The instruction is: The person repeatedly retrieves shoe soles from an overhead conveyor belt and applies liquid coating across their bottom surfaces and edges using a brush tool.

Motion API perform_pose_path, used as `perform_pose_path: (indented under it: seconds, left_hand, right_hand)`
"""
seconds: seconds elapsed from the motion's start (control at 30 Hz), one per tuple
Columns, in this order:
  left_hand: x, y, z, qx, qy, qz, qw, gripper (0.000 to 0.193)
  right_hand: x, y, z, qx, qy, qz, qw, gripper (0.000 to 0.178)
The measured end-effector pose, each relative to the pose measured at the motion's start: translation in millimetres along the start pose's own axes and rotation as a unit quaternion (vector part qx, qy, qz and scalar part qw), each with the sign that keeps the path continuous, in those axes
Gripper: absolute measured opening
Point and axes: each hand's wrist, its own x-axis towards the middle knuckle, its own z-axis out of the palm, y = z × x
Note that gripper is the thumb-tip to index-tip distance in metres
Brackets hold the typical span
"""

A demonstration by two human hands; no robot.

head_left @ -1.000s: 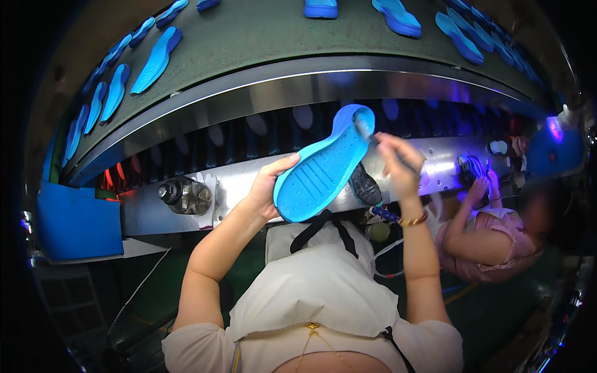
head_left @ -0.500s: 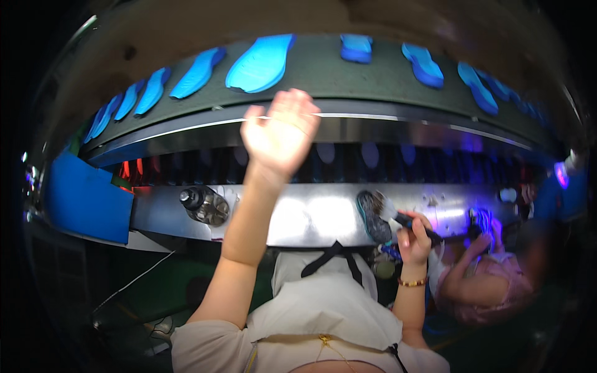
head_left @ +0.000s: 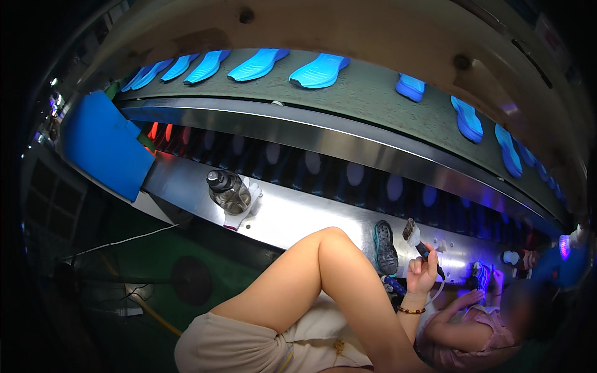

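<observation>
My right hand (head_left: 423, 273) is closed around the dark handle of a brush (head_left: 411, 232) with a white collar. Its bristles point up and away from me, over the metal shelf, apart from the shoe piece. Just left of the brush lies a dark grey, sole-shaped shoe piece (head_left: 386, 250) with a teal rim and a pattern of round marks. My left arm is sharply bent, its elbow (head_left: 333, 235) raised over the shelf's front edge. The forearm runs back toward my body, and my left hand is out of sight.
Blue-lit soles (head_left: 320, 71) lie along a green conveyor belt (head_left: 367, 87) beyond the metal shelf (head_left: 298, 214). A dark-capped clear bottle (head_left: 230, 193) stands left, near a blue panel (head_left: 102, 146). At right, a co-worker's arm (head_left: 460, 332) is near a purple-lit item (head_left: 479, 283).
My left hand has drawn back from the conveyor's edge and left the view as the arm bent. The brush has come off the shoe piece, to its right. The view has tilted.
</observation>
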Motion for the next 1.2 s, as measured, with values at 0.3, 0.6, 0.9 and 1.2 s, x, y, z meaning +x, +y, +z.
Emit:
perform_pose_path:
  seconds: [0.3,0.6,0.9,1.2]
  left_hand:
    - [9,-16,1,0.056,0.005,0.016,0.998,0.038]
    - [5,-19,-11,0.087,0.02,0.013,0.996,0.034]
    - [2,-17,-18,0.141,0.048,-0.009,0.989,0.03]
    - [7,-16,-31,0.206,0.05,-0.027,0.977,0.026]
  right_hand:
    - [7,5,3,-0.005,-0.039,0.02,0.999,0.027]
    - [14,6,-9,-0.014,-0.047,0.021,0.999,0.026]
    - [13,9,-10,-0.017,-0.036,0.033,0.999,0.025]
    - [24,12,-6,-0.018,-0.025,0.035,0.999,0.024]
